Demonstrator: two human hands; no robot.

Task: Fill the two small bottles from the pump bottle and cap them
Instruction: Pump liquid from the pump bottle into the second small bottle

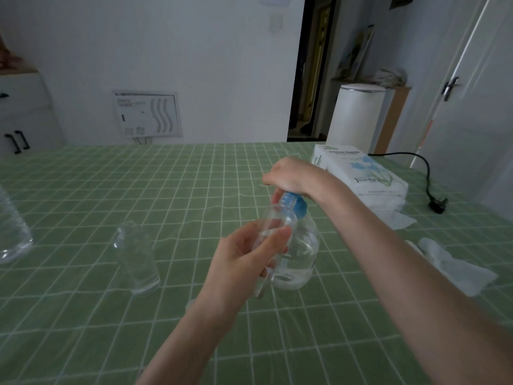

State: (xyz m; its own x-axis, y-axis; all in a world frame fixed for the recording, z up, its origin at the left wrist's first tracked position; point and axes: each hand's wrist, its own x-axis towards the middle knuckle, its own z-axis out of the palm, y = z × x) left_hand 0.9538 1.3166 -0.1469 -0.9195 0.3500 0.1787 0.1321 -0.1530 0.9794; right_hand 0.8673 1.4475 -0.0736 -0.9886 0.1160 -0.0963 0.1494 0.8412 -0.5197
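Near mid-table our left hand point(244, 262) gripped the first small bottle point(273, 226), partly filled; right hand point(291, 176) clamped atop the pump bottle point(302, 254); second small bottle point(136, 257), further left, looked empty, uncapped.

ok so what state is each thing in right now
held small bottle: uncapped, tilted, mouth up by the pump head, seems to hold a little liquid
other small bottle: upright on the tablecloth, uncapped, looks empty
pump bottle: upright, partly full
left hand: grips the held small bottle
right hand: grips the pump head from above
plug: lying loose on the tablecloth, unplugged
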